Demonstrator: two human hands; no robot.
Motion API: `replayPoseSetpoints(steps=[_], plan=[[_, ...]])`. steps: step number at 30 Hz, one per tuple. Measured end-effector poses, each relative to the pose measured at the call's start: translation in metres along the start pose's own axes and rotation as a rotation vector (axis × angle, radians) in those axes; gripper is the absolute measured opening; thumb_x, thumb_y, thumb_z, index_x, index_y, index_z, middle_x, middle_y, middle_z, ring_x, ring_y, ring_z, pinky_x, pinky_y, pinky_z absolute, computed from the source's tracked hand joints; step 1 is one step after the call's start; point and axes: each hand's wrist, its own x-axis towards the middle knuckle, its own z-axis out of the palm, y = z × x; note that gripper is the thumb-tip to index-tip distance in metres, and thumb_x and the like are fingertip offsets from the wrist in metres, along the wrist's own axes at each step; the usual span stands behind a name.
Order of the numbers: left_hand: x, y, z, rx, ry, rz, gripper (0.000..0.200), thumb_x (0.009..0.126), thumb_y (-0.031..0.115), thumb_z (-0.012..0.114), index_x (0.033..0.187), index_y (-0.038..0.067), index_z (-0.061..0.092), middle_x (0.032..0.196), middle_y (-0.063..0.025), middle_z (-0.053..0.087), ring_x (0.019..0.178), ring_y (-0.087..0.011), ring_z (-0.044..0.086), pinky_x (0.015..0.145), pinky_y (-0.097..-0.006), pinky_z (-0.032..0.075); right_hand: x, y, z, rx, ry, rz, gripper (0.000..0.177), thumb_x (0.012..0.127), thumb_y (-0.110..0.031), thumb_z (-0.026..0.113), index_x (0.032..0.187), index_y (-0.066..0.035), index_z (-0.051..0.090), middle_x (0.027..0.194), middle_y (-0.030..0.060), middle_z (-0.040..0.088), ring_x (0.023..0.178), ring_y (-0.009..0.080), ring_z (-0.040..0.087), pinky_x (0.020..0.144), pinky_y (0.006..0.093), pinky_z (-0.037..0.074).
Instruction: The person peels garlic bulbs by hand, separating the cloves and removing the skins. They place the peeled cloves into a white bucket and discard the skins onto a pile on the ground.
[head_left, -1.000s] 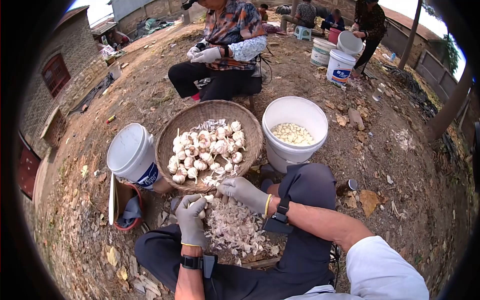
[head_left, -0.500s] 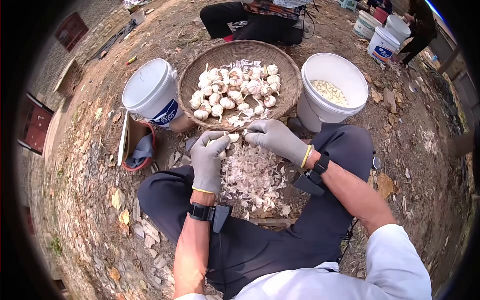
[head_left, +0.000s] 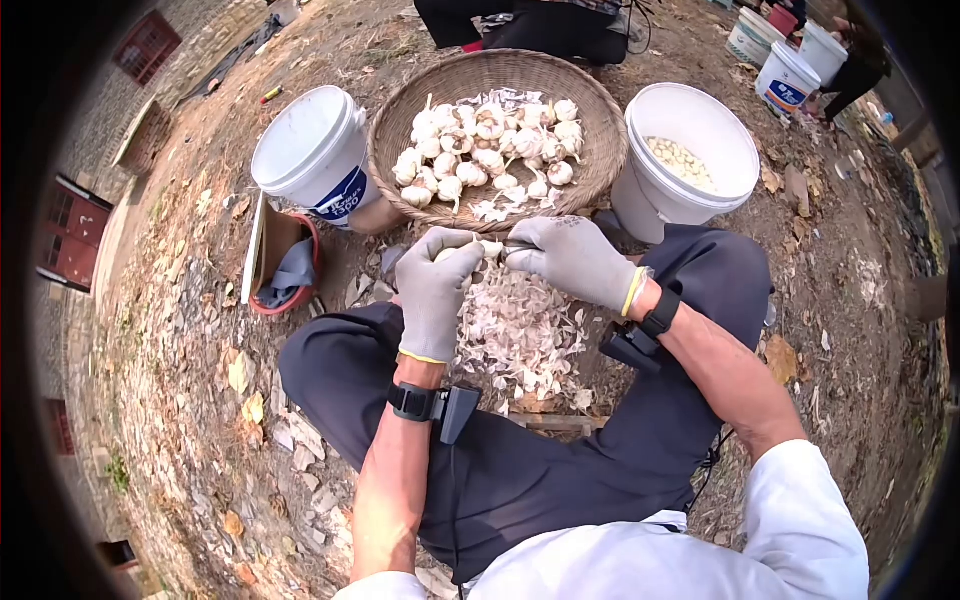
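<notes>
My left hand [head_left: 434, 285], in a grey glove, is closed on pale garlic cloves [head_left: 488, 247] between thumb and fingers. Close beside it on the right, my gloved right hand [head_left: 572, 262] pinches at the same garlic; its fingertips are partly hidden. Beneath both hands lies a heap of papery garlic skins [head_left: 520, 335]. Just beyond them stands a round wicker basket [head_left: 398, 118] holding many whole garlic bulbs [head_left: 490, 150]. A white bucket [head_left: 640, 195] with peeled cloves [head_left: 680, 163] in it is right of the basket.
Left of the basket is another white bucket [head_left: 310, 150], with a red tub [head_left: 312, 262] holding a dark cloth [head_left: 290, 275] nearer me. A seated person [head_left: 540, 32] is beyond the basket. More buckets [head_left: 785, 80] and another person's dark-clothed leg [head_left: 858, 78] are at the upper right.
The view has shifted, so the basket and buckets appear higher and farther right. Both hands remain together at the garlic, with the right hand turned slightly more across it.
</notes>
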Motion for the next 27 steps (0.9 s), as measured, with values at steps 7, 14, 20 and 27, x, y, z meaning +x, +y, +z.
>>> replayPoseSetpoints(steps=[7, 14, 20, 27], plan=[[0.0, -0.002, 0.003, 0.127, 0.001, 0.07, 0.013, 0.092, 0.009, 0.074, 0.102, 0.0, 0.075, 0.08, 0.005, 0.065, 0.065, 0.0008, 0.048, 0.057, -0.0175, 0.034, -0.001, -0.003, -0.005, 0.005, -0.093, 0.076, 0.034, 0.095, -0.034, 0.072, 0.113, -0.005, 0.073, 0.102, 0.0175, 0.074, 0.093, 0.0362, 0.072, 0.081, 0.044, 0.056], [-0.003, 0.008, 0.0, 0.183, -0.063, -0.001, 0.014, 0.09, 0.01, 0.075, 0.099, 0.0, 0.075, 0.081, 0.0017, 0.068, 0.066, -0.002, 0.054, 0.059, -0.0188, 0.039, 0.0, -0.001, -0.013, 0.11, -0.152, 0.042, 0.029, 0.093, -0.03, 0.074, 0.108, -0.005, 0.074, 0.092, 0.0179, 0.073, 0.085, 0.034, 0.072, 0.076, 0.0404, 0.055], [0.0, 0.007, -0.007, 0.17, -0.139, -0.009, 0.012, 0.088, 0.01, 0.073, 0.094, 0.0, 0.075, 0.078, 0.0002, 0.07, 0.066, -0.0035, 0.06, 0.059, -0.0205, 0.045, -0.002, 0.002, -0.015, 0.193, -0.215, 0.024, 0.03, 0.092, -0.031, 0.073, 0.106, -0.004, 0.073, 0.095, 0.0171, 0.074, 0.085, 0.0338, 0.071, 0.077, 0.0406, 0.054], [-0.004, 0.01, -0.001, 0.443, -0.083, 0.141, 0.013, 0.085, 0.011, 0.074, 0.089, -0.001, 0.075, 0.076, -0.0001, 0.071, 0.069, -0.0045, 0.06, 0.064, -0.0238, 0.048, -0.002, 0.008, -0.005, 0.035, -0.169, -0.037, 0.03, 0.094, -0.038, 0.071, 0.103, -0.01, 0.072, 0.087, 0.0153, 0.072, 0.084, 0.0363, 0.071, 0.074, 0.0454, 0.054]])
